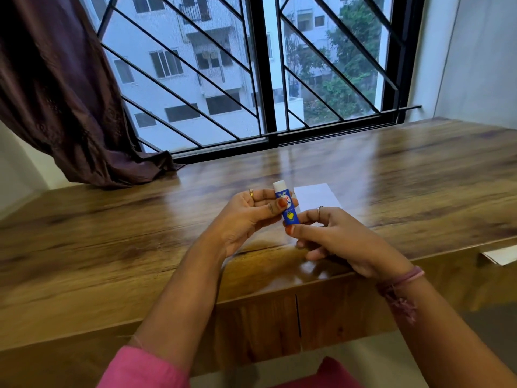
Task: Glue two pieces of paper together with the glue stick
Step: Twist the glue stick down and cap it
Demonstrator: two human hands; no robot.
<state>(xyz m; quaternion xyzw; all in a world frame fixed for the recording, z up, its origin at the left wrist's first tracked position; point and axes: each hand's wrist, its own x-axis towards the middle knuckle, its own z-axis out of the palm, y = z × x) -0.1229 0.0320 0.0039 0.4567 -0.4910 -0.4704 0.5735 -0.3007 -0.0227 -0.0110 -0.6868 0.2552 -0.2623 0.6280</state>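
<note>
Blue glue stick (286, 204) — white cap, seemingly on

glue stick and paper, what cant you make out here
- Glue stick, head view: its bottom end is hidden by the right hand; the label is partly covered by the left hand thumb.
- White paper on the table: its near edge is hidden by the right hand, so one sheet or two cannot be told.
- Pale object, right edge: cut off by the frame.

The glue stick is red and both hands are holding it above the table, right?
Not quite. The head view shows the glue stick is blue with a white end, not red. The left hand and right hand do both hold it above the table.
</note>
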